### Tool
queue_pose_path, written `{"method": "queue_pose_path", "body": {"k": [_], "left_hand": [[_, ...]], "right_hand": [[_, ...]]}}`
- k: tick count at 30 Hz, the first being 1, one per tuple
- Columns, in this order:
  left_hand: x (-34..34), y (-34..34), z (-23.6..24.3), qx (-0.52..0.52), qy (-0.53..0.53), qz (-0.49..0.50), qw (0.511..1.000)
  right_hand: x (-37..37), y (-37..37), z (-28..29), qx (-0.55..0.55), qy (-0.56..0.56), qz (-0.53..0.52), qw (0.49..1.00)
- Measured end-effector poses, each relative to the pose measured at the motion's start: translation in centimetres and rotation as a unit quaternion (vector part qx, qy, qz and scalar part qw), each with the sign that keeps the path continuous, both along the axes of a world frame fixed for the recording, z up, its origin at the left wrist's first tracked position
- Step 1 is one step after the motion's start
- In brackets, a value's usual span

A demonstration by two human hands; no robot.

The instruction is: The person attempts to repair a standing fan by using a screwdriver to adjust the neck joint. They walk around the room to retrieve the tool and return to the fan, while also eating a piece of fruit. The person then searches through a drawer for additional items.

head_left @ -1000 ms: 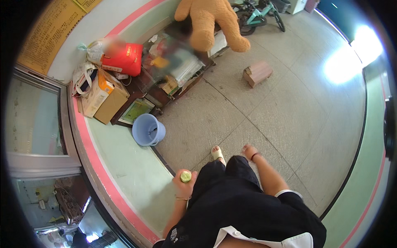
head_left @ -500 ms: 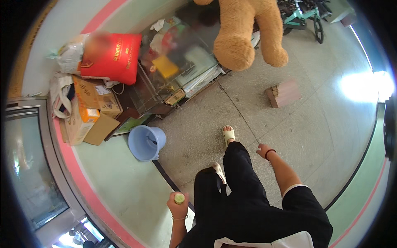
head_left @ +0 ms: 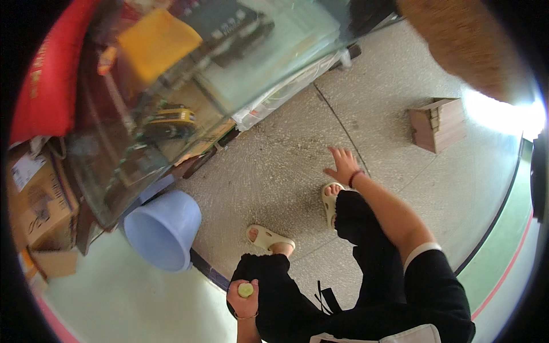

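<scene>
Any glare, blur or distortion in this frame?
Head view: glare burns out the far right; head view: the plush looks soft, the left hand clearer; head view: the right wall's base bows; head view: reflections partly veil the glass case.

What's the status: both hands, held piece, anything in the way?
Left hand closed around pale green piece. Right hand open, apparently empty. Blue bucket and glass case ahead-left; pinkish-brown box on floor, ahead-right.

Black trousers [head_left: 274, 280] with gathered hems [head_left: 263, 259]; black drawstring [head_left: 329, 300] is hanging from trousers' waist. Above trousers: black short-sleeved top [head_left: 437, 286]; white collar [head_left: 412, 335] and sleeve trim [head_left: 422, 252] are showing. Below trousers: cream cutout sandals [head_left: 266, 239]. Right wrist [head_left: 359, 181] is bearing dark red bracelet [head_left: 354, 178]; left wrist [head_left: 246, 311], thin band [head_left: 247, 316].
</scene>
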State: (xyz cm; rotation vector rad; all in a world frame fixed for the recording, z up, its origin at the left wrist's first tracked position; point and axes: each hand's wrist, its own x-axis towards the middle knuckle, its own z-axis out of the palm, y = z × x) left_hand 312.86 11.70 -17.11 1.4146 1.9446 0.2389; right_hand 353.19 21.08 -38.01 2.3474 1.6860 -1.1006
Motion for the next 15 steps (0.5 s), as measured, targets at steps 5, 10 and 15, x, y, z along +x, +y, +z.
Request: {"method": "queue_pose_path", "body": {"k": [5,10,15], "left_hand": [[2.5,5.4,-7.0,0.202,-0.172,0.087,0.960],[0.4,6.0,-8.7,0.224,-0.220,0.044,0.948],[1.1,7.1,-6.6,0.332,-0.305,0.053,0.891]], "right_hand": [[-0.2,14.1,-5.4,0.335,-0.059,0.009,0.940],[-0.2,22.7,-10.3,0.379,-0.210,-0.014,0.901],[-0.1,27.3,-11.1,0.395,-0.217,0.028,0.892]]}}
